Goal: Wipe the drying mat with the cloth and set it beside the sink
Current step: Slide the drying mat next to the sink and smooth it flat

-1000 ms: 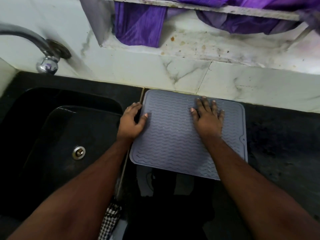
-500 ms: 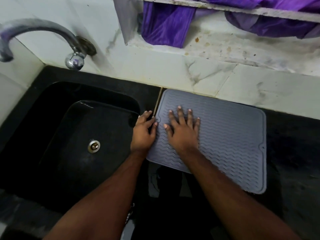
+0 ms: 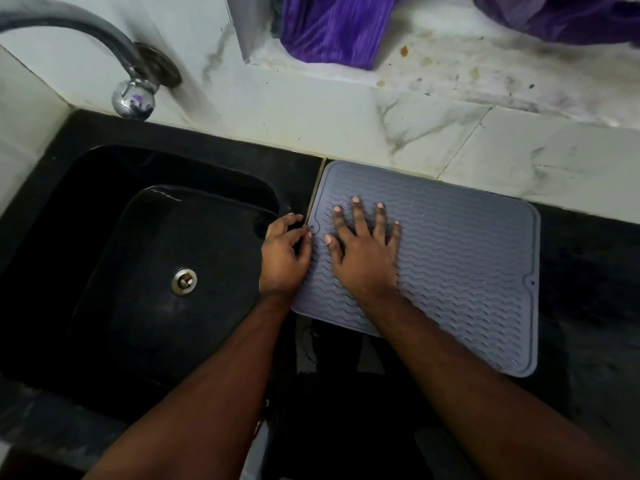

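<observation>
A grey ribbed drying mat (image 3: pixel 460 258) lies flat on the black counter, right of the black sink (image 3: pixel 145 258), its far edge against the wall tiles. My right hand (image 3: pixel 363 254) rests palm down on the mat's left part with fingers spread. My left hand (image 3: pixel 282 258) touches the mat's left edge, fingers curled at the rim near the sink's right side. No cloth shows in either hand.
A metal tap (image 3: pixel 104 46) curves over the sink's far left. Purple fabric (image 3: pixel 332 26) hangs over a stained marble ledge (image 3: pixel 485 77) above the mat. The sink drain (image 3: pixel 184 280) sits in the basin. Black counter (image 3: pixel 588 306) extends to the right.
My right hand slid from the mat's middle to its left part, beside my left hand. The view shifted left, showing more sink and tap. The mat stays flat.
</observation>
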`<state>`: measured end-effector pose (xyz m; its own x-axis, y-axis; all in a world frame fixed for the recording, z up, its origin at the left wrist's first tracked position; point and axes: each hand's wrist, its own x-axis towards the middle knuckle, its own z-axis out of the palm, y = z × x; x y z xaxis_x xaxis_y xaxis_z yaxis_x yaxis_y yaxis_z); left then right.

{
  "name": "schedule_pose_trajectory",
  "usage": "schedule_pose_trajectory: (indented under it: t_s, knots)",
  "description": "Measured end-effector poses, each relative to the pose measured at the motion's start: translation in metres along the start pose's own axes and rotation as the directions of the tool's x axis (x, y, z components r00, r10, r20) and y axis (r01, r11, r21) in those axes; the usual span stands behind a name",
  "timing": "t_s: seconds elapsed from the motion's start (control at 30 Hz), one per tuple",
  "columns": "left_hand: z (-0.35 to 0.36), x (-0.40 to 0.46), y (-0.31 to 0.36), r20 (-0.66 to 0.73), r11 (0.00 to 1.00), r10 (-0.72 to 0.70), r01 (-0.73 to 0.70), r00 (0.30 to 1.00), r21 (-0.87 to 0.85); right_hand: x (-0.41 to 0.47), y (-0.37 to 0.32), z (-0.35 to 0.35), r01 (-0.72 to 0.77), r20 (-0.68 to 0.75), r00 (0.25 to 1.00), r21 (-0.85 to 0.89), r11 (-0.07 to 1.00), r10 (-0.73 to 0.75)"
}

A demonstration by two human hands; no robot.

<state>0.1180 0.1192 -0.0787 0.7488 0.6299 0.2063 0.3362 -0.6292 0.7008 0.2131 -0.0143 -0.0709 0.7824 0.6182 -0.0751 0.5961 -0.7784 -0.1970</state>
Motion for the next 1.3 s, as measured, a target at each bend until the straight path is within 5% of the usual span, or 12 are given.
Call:
schedule_pose_trajectory:
  t_s: [0.5, 0.67, 1.07, 1.3]
  knots:
    - [-0.018, -0.001, 0.007, 0.087, 0.993, -0.098, 0.103, 0.991, -0.058, -0.009, -0.011, -0.024, -0.019, 0.147, 0.989, 0.009, 1.0, 0.018]
    - [-0.042, -0.044, 0.003, 0.068, 0.971, -0.229, 0.233, 0.971, -0.05, -0.083, -0.028, -0.035, -0.092, 0.142, 0.987, 0.098, 0.991, 0.078]
    - [-0.059, -0.099, 0.017, 0.034, 0.933, -0.298, 0.283, 0.954, 0.223, -0.131, -0.042, -0.026, -0.087, 0.307, 0.95, 0.078, 0.993, 0.059]
    - [-0.057, -0.094, 0.024, 0.032, 0.911, -0.362, 0.347, 0.931, 0.223, -0.133, -0.05, -0.03, -0.087, 0.345, 0.936, 0.028, 0.996, 0.072]
